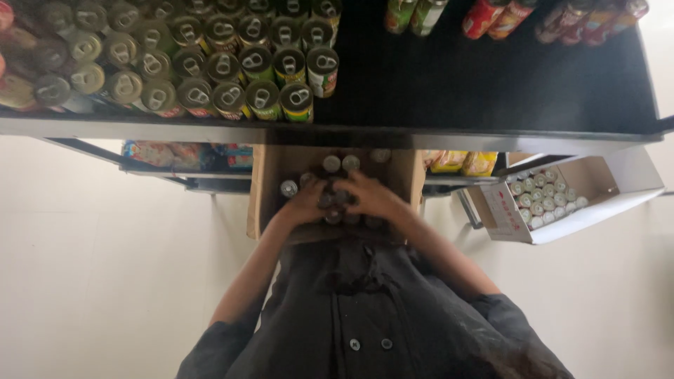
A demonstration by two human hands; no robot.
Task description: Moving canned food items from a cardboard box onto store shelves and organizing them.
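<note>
I look straight down at a brown cardboard box (263,186) on the floor below a black shelf (491,91). Both hands reach into the box. My left hand (305,203) and my right hand (372,196) close around a cluster of dark bottles (335,200) with grey caps in the middle of the box. More capped bottles (340,163) stand loose at the far side of the box. My dark sleeves and buttoned shirt fill the lower part of the view.
Several pull-tab cans (210,63) stand in rows on the shelf's left half; bottles (484,15) line its far right edge. A white box (597,210) with small white-capped bottles lies on the floor at right. Snack packets (463,163) sit on a lower shelf.
</note>
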